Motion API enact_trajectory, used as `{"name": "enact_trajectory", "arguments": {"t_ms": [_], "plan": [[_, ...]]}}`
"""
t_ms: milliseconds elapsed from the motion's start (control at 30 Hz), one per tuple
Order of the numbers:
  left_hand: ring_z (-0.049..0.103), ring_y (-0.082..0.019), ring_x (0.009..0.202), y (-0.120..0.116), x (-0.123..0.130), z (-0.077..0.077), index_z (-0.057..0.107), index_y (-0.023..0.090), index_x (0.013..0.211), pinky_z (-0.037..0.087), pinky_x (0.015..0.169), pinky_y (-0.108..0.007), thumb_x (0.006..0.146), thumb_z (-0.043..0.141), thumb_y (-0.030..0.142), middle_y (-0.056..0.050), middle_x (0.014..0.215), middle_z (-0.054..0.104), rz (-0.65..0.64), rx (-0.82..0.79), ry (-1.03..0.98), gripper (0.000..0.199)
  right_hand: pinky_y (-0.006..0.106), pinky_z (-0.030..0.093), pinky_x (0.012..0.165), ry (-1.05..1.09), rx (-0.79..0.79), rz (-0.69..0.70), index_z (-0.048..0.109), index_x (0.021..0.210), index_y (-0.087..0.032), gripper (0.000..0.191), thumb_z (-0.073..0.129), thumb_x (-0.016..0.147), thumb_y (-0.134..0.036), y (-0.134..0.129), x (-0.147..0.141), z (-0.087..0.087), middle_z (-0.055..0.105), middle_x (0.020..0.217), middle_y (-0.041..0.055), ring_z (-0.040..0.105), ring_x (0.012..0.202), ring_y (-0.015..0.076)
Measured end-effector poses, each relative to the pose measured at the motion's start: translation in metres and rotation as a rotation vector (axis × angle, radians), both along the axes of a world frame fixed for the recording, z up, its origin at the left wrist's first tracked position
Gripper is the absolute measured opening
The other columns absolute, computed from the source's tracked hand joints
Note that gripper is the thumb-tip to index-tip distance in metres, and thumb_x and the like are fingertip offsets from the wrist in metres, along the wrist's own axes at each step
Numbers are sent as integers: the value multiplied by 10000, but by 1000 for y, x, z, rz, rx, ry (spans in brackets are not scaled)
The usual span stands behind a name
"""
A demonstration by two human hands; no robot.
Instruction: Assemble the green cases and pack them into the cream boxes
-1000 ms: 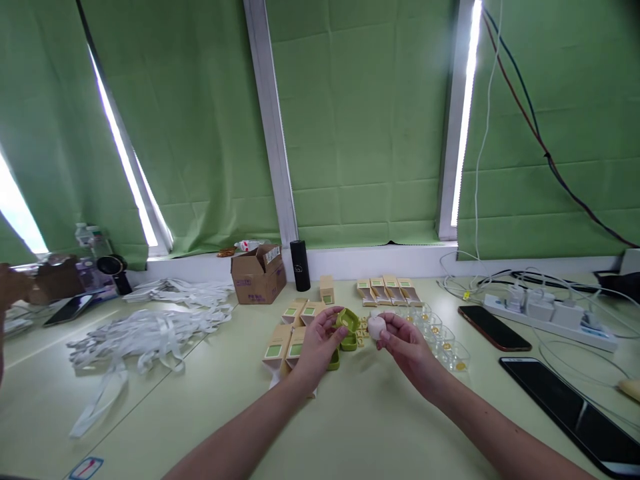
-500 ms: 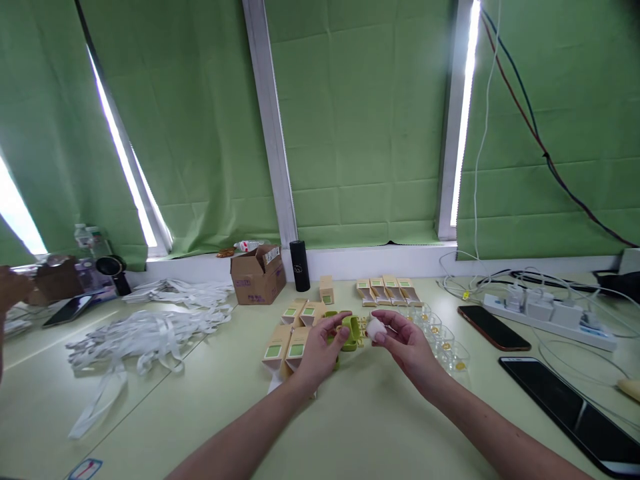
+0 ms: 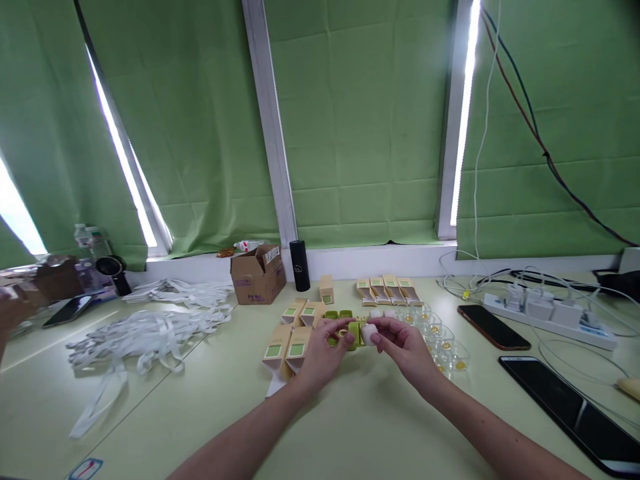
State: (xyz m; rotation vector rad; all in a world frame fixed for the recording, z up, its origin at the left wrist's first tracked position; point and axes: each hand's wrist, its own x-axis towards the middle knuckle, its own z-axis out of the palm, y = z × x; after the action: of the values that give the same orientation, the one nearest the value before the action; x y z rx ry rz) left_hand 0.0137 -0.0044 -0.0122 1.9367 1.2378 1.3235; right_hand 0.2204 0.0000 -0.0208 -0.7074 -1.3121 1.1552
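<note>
Near the table's middle, my left hand grips a small green holder between thumb and fingers. My right hand pinches a small white piece right against the holder's open side. Just left of my left hand stand several tan boxes with green labels. Behind my hands are more green holders and white pieces. Several clear cups with yellow centres sit to the right of my right hand.
White straps lie in a pile at the left. A cardboard box and a black cylinder stand at the back. Phones, a tablet and a power strip are at the right. Another person's blurred hand shows at the far left edge.
My hands have come closer together, and the white piece now meets the green holder. Green holders and white pieces behind my hands show more. The other person's hand has moved down.
</note>
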Motion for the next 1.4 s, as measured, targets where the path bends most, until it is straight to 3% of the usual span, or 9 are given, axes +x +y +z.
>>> {"name": "enact_trajectory", "arguments": {"t_ms": [300,667,833,933,1033,1133,1267,1400], "plan": [[621,-255,923,-5,3,4,815,244,1193,531,851,-389,849,768,580,-111,1024,690,9,-2,-46,483,349,583,641,-8,28,-16,821,1013,-212,485,908,704,-576,2,-4,-7,787,849,65,674,669,194],[621,-277,948,-8,6,2,827,218,1128,538,869,-405,784,798,657,-106,1014,644,-10,-26,-32,558,369,611,650,-14,61,4,802,1050,-212,493,886,740,-586,-3,-7,-9,774,808,52,685,652,195],[608,-295,1009,-9,6,1,821,207,1083,540,908,-427,869,726,619,-123,1062,663,-4,15,16,474,368,608,641,-27,77,9,802,1039,-213,491,867,757,-609,-4,-8,-9,755,771,43,679,641,196],[539,-355,1220,-15,8,3,778,230,1195,491,1043,-497,918,697,551,-142,1167,694,-1,110,78,432,360,599,653,-12,72,18,789,1026,-209,467,864,772,-593,-3,-8,-9,762,804,51,687,645,194],[444,-375,1381,-23,11,2,622,243,1423,409,1158,-553,895,758,447,-153,1392,626,-21,224,131,582,373,607,678,8,48,16,769,1042,-209,485,864,769,-599,-2,-8,-10,770,835,59,714,684,216],[473,-354,1402,-28,14,-3,513,266,1502,424,1169,-542,899,752,334,-153,1493,533,-67,249,155,652,379,615,665,53,14,20,745,997,-215,489,879,745,-611,-4,-10,-10,771,856,57,729,688,228],[517,-313,1393,-28,17,-13,465,276,1515,454,1167,-496,982,628,275,-144,1482,514,-75,237,153,557,400,638,680,113,-30,35,699,921,-221,494,903,710,-619,-8,-15,-13,763,866,50,742,709,238],[506,-317,1405,-28,17,-13,488,257,1513,439,1185,-503,1023,561,276,-158,1485,503,-82,252,125,495,413,640,721,96,-23,54,654,931,-219,472,886,755,-592,-10,-17,-15,753,862,40,745,723,231]]}}
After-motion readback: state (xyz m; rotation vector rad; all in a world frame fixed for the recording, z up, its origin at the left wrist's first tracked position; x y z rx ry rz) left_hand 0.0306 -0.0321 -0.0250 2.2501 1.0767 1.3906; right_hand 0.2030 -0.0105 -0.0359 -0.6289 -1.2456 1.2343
